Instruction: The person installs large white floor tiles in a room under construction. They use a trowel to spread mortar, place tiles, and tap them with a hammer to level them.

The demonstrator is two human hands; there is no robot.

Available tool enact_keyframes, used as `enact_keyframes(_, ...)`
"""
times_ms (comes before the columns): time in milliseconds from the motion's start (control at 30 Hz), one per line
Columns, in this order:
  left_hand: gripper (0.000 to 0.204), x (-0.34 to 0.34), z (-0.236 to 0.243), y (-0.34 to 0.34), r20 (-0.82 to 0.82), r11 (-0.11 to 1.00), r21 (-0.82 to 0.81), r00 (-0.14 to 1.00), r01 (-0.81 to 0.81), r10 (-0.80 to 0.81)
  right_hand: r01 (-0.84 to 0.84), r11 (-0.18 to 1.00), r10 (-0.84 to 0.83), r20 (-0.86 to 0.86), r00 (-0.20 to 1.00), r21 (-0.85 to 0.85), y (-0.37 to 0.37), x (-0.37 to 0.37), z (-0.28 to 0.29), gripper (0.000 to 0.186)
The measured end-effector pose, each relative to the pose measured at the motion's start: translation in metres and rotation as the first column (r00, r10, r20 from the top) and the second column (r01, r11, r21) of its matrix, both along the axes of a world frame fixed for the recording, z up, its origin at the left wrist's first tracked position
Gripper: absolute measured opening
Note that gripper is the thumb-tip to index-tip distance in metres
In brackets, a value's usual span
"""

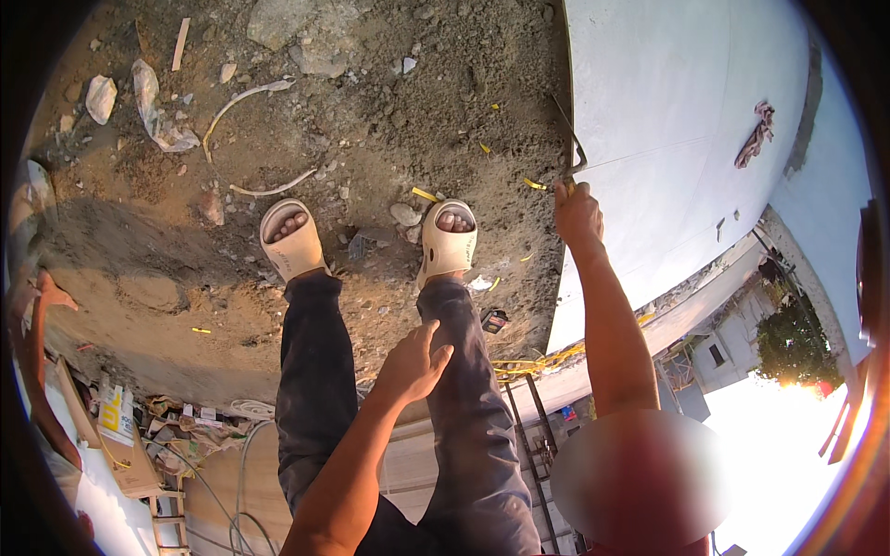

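Observation:
My right hand [579,215] is closed around the handle of a trowel [580,159], seen nearly edge-on with a thin dark blade and a bent neck. The trowel is at the edge of a large pale wall surface [686,102] on the right; whether its blade touches that surface I cannot tell. Lower and nearer the middle, my left hand [414,363] has its fingers apart and holds nothing. It hangs in front of my dark trousers, beside the right leg. Both my feet, in beige clogs [449,243], stand on rough soil [389,120].
Another person's hand [56,293] shows at the far left. Stones, a clear plastic scrap [153,107], pale curved strips [269,185] and yellow bits litter the soil. A small black object [494,321] and yellow cord [538,363] lie near the wall. A cardboard box [130,463] stands lower left.

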State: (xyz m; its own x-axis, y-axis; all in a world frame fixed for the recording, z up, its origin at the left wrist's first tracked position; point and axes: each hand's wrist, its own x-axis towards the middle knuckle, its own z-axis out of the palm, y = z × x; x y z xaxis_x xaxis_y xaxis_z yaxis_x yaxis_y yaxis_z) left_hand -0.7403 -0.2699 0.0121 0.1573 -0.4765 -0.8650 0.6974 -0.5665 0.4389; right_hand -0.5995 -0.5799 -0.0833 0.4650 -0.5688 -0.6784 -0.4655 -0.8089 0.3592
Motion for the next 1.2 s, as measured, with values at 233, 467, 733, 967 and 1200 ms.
enact_keyframes(233,0.064,-0.008,-0.007,0.0,-0.045,1.0,-0.026,0.999,0.009,-0.01,0.148,0.981,-0.178,-0.27,0.946,-0.127,-0.064,-0.182,0.053,0.052)
enact_keyframes(467,0.063,-0.017,-0.004,-0.003,-0.014,0.997,-0.009,0.997,0.076,-0.076,0.031,0.999,-0.032,0.073,0.997,0.007,-0.01,-0.045,0.03,0.053)
enact_keyframes(733,0.059,-0.019,-0.01,0.0,0.038,0.996,0.023,0.996,0.083,-0.083,0.144,0.985,-0.162,-0.21,0.964,-0.1,-0.072,-0.174,0.03,0.058)
enact_keyframes(967,0.058,-0.025,-0.007,-0.003,0.05,0.996,0.018,0.994,0.092,-0.093,0.059,0.998,-0.059,-0.006,0.998,0.027,-0.037,-0.081,0.05,0.054)
enact_keyframes(1200,0.061,-0.008,-0.007,0.004,-0.025,0.993,0.02,0.993,0.116,-0.115,0.164,0.979,-0.188,-0.237,0.953,-0.118,-0.082,-0.198,0.037,0.051)
